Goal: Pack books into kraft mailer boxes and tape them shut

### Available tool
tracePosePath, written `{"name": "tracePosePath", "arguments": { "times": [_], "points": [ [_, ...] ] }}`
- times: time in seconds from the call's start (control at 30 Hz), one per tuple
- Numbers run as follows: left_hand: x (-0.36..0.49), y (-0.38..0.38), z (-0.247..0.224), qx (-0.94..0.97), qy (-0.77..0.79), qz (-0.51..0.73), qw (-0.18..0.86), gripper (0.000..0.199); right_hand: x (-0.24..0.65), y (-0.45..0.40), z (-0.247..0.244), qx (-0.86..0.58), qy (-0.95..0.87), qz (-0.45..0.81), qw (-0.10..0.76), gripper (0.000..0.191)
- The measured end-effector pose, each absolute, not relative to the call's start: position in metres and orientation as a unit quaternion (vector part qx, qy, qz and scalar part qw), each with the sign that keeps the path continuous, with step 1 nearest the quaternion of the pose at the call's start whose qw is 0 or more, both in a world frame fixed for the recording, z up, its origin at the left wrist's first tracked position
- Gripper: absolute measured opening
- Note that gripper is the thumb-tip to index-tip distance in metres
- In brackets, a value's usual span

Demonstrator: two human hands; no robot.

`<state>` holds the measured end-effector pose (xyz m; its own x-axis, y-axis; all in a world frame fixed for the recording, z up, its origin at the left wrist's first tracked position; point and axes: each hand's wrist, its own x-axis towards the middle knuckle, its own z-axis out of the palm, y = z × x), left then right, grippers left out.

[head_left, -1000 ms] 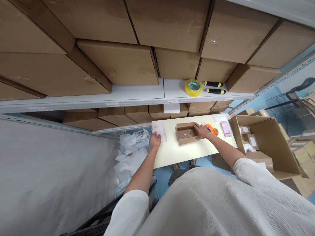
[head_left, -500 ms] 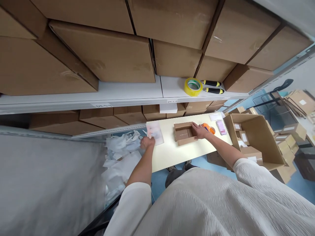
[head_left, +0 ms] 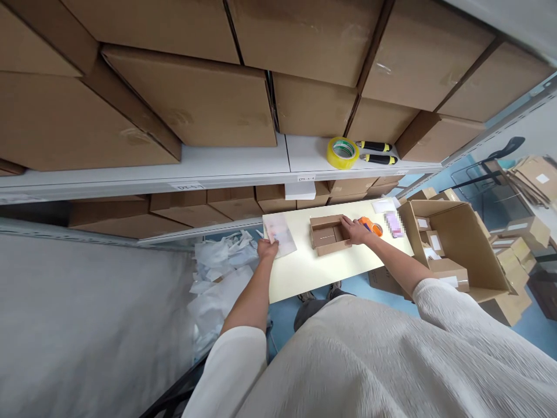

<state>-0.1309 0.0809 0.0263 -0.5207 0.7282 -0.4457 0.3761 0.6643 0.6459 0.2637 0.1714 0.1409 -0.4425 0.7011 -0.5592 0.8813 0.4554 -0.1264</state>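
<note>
At the left end of the table, my left hand is closed on the near left edge of a flat, translucent plastic packet, thumb on top. Pinkish marks show through the packet, but its contents are unclear. My right hand grips the right wall of a small open cardboard box, with fingers over the rim. Nothing is visible inside the box. Just right of that hand lies an orange tape dispenser, partly covered by it.
The pale yellow table also bears a pink-purple item. A big open carton holding smaller boxes stands at the right. Yellow tape and two cutters lie on the shelf ahead. White plastic bags are heaped at the left.
My left hand has moved onto the packet's edge and closed on it, and the packet has turned slightly. My right hand stays on the cardboard box. The view has shifted a little.
</note>
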Motion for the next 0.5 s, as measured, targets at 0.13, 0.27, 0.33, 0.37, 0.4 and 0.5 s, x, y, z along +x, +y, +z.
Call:
{"name": "tracePosePath", "arguments": {
  "times": [0.13, 0.27, 0.33, 0.37, 0.4, 0.5],
  "points": [
    [-0.133, 0.082, 0.044, 0.217, 0.846, 0.304, 0.381, 0.036, 0.261, 0.171, 0.146, 0.480, 0.824, -0.218, 0.207, 0.136],
    [-0.137, 0.091, 0.080, 0.225, 0.799, 0.402, 0.385, 0.035, 0.260, 0.171, 0.148, 0.471, 0.828, -0.238, 0.189, 0.135],
    [-0.137, 0.097, 0.104, 0.256, 0.763, 0.454, 0.382, 0.037, 0.261, 0.172, 0.146, 0.470, 0.828, -0.243, 0.184, 0.137],
    [-0.136, 0.100, 0.117, 0.280, 0.751, 0.467, 0.373, 0.037, 0.261, 0.172, 0.145, 0.470, 0.828, -0.247, 0.180, 0.138],
    [-0.133, 0.103, 0.129, 0.312, 0.740, 0.472, 0.363, 0.037, 0.261, 0.172, 0.143, 0.470, 0.828, -0.250, 0.174, 0.138],
    [-0.115, 0.112, 0.162, 0.408, 0.695, 0.487, 0.338, 0.035, 0.262, 0.173, 0.139, 0.465, 0.834, -0.252, 0.156, 0.137]
  ]
}}
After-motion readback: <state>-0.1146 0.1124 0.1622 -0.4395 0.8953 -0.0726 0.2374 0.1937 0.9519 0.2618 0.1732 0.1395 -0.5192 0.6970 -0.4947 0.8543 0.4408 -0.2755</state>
